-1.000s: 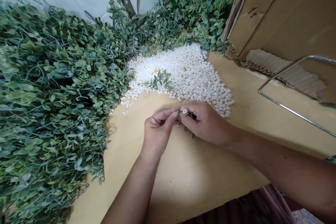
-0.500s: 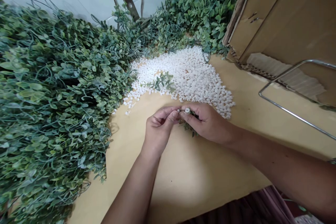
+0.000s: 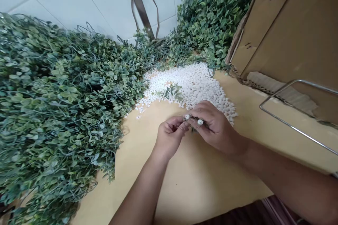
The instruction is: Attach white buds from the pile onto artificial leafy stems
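Note:
My right hand is closed around a small green sprig, mostly hidden by the fingers. Two white pieces show at this hand, one at the fingertips and another beside the thumb. My left hand pinches at the same sprig from the left, its fingertips meeting those of the right. Just beyond both hands spreads a pile of small white pieces, with a loose green sprig lying on it.
Thick heaps of artificial greenery cover the left side and the back. A cardboard box stands at the right behind a bent metal rod. A strap leans against the tiled wall.
The camera view has shifted, so the surroundings sit lower. A second white piece now shows at the sprig between my fingertips, and the first lies nearer the right thumb.

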Demonstrator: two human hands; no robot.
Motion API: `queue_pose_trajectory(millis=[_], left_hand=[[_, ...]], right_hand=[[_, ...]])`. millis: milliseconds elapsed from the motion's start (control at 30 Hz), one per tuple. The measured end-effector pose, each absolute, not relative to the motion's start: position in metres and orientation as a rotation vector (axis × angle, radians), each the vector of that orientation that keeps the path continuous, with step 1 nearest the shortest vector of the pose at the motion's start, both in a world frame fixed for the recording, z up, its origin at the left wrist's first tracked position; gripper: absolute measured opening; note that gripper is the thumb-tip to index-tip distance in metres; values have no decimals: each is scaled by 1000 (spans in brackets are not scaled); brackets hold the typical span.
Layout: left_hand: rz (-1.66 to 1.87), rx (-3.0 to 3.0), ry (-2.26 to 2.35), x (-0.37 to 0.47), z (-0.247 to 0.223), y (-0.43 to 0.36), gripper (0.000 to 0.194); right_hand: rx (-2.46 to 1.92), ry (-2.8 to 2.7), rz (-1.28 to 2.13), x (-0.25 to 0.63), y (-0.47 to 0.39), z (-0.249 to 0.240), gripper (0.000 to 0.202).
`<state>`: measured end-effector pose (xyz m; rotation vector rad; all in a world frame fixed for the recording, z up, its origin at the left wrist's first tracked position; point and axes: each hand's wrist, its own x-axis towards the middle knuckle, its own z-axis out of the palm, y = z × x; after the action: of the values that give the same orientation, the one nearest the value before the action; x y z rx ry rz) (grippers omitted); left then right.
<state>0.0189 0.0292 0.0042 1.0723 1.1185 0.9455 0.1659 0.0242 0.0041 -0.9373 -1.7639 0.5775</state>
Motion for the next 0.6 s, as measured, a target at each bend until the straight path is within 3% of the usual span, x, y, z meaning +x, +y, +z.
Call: queue_pose_trajectory(millis=[67,133,200,267,367,600], left_hand=[[998,1023,1137,16,3,30,21],[1033,976,1158,12,2,32,19],[1056,974,1130,8,1,33,18],[1043,1023,1057,8,2,33,17],[1000,1131,961,13,2,32,15],[1149,1254,1143,13,4,31,8]], right_hand=[[-793,-1791,863,176,21,17,23],[-445,-1792,1365,190,19,30,42],[-161,-1672,1662,200,21,37,58],[-409,-1479,1620,200,24,35,53],[-974,-1369,1256,183,27,21,20],[-1118,-1584,1258,161,23,-1,22]])
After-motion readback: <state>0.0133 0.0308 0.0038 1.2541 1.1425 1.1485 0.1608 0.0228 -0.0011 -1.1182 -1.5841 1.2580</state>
